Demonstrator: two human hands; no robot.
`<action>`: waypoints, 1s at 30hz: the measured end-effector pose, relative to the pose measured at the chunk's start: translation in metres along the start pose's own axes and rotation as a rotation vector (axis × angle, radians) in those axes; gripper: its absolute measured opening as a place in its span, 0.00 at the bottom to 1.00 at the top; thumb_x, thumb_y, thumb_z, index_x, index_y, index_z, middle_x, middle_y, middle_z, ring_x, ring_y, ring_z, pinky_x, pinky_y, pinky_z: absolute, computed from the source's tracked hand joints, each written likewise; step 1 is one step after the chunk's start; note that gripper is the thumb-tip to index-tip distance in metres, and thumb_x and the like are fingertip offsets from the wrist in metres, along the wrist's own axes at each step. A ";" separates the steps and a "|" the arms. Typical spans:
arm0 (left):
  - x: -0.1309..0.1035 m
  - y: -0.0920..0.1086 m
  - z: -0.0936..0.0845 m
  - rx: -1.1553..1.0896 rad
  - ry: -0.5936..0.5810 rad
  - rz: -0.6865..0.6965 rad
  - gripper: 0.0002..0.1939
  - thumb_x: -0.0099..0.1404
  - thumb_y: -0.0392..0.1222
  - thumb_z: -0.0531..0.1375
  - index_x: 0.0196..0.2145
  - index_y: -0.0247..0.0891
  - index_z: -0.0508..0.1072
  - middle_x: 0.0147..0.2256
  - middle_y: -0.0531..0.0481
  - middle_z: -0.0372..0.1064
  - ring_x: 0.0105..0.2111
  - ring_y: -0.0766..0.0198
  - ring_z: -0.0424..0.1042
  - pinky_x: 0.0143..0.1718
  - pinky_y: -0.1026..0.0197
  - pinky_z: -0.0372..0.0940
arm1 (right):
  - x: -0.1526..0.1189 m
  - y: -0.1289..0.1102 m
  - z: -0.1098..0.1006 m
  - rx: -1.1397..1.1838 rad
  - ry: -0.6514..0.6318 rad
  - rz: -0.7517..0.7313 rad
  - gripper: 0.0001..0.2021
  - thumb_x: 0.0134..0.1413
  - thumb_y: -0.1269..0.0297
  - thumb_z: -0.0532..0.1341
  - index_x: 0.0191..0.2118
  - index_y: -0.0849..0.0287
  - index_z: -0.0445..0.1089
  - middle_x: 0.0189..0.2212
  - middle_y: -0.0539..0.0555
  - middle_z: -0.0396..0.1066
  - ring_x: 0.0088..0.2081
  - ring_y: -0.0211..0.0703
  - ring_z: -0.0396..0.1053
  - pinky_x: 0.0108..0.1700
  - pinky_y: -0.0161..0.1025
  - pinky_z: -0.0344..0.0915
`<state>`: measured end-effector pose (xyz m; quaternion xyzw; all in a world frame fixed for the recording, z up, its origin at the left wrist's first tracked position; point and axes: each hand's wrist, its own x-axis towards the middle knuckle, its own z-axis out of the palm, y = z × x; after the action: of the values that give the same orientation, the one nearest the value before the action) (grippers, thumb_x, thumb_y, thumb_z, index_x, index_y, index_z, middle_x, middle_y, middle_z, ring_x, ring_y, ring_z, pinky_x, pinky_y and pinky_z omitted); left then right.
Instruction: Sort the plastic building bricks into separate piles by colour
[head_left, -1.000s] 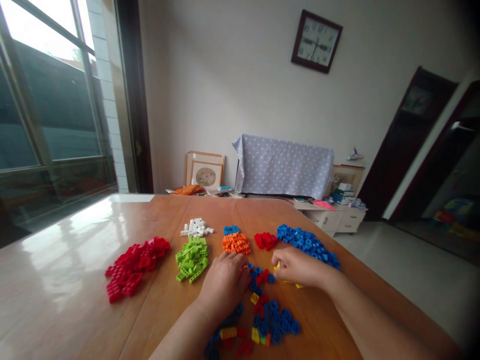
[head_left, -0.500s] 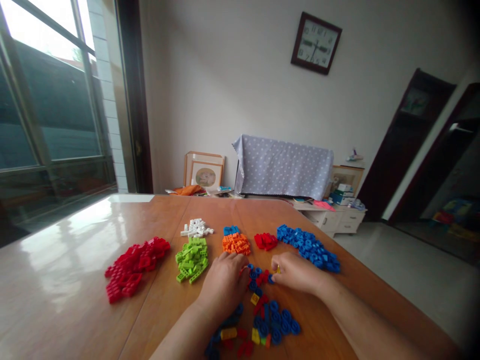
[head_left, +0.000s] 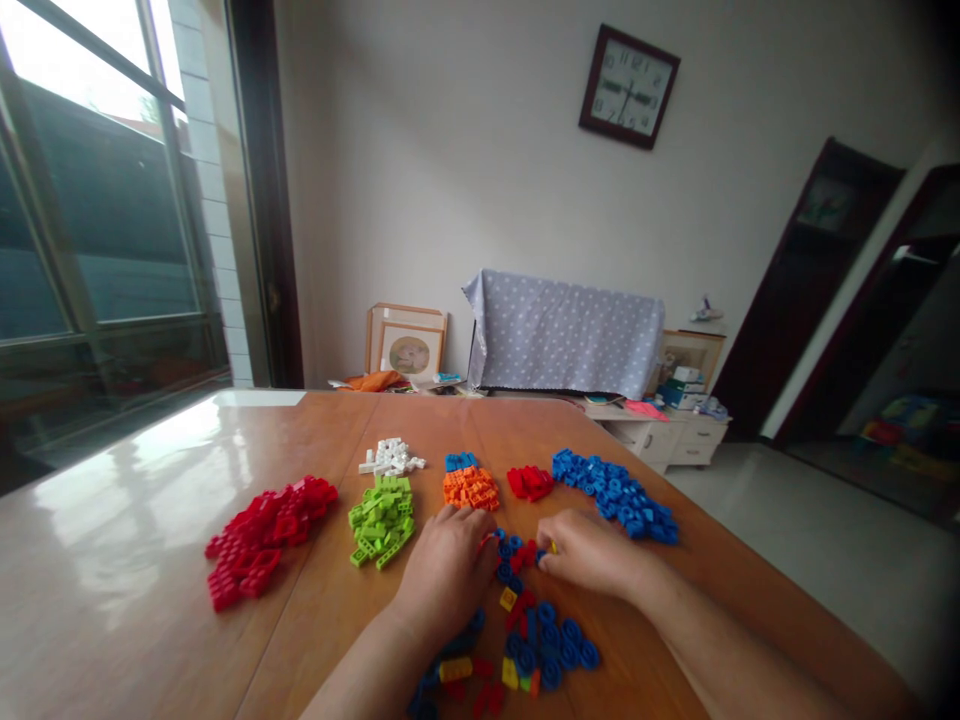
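My left hand [head_left: 450, 555] rests just in front of the orange brick pile [head_left: 471, 489], its fingers curled at the left edge of a small mixed group; what they hold is hidden. Across from it my right hand [head_left: 581, 550] pinches a small yellow piece [head_left: 553, 547] beside blue and red pieces. Between the hands lie dark blue round pieces [head_left: 505, 572] and red ones [head_left: 523, 554]. Nearer to me are a yellow brick [head_left: 508, 598], a cluster of blue round pieces [head_left: 551, 645] and another yellow brick [head_left: 456, 669], with red pieces near it.
Sorted piles stand on the wooden table [head_left: 300, 640]: red [head_left: 262, 530], green [head_left: 382, 522], white [head_left: 391, 457], a small red one [head_left: 530, 483] and blue [head_left: 619, 495]. Beyond are a cloth-covered object [head_left: 566, 335] and a white cabinet [head_left: 694, 440].
My right hand has shifted very slightly left, toward the pieces between the hands. My left hand stays almost where it was. The whole view has moved a little.
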<state>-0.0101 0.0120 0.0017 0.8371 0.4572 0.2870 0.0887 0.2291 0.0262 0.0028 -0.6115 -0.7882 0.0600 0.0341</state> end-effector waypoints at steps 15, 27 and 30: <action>0.000 -0.002 0.000 0.006 0.003 0.017 0.09 0.70 0.43 0.53 0.38 0.44 0.73 0.36 0.49 0.73 0.40 0.56 0.68 0.43 0.59 0.61 | 0.054 0.112 -0.003 0.194 0.316 0.321 0.06 0.48 0.70 0.64 0.34 0.57 0.73 0.27 0.50 0.74 0.29 0.38 0.67 0.31 0.32 0.54; 0.001 -0.001 0.000 0.007 -0.021 0.000 0.10 0.70 0.43 0.53 0.36 0.43 0.73 0.36 0.48 0.73 0.41 0.56 0.68 0.42 0.59 0.61 | 0.064 0.133 0.028 0.387 0.330 0.390 0.08 0.53 0.72 0.57 0.39 0.57 0.70 0.28 0.49 0.75 0.26 0.36 0.68 0.29 0.31 0.56; 0.001 -0.001 0.000 0.009 -0.026 0.003 0.10 0.70 0.43 0.52 0.36 0.42 0.73 0.36 0.48 0.73 0.41 0.56 0.68 0.42 0.59 0.61 | 0.065 0.133 0.036 0.459 0.300 0.408 0.07 0.53 0.72 0.56 0.37 0.58 0.69 0.27 0.49 0.74 0.23 0.35 0.67 0.26 0.31 0.56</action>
<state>-0.0102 0.0134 0.0019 0.8417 0.4562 0.2743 0.0903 0.3357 0.1194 -0.0518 -0.7349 -0.6019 0.1508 0.2739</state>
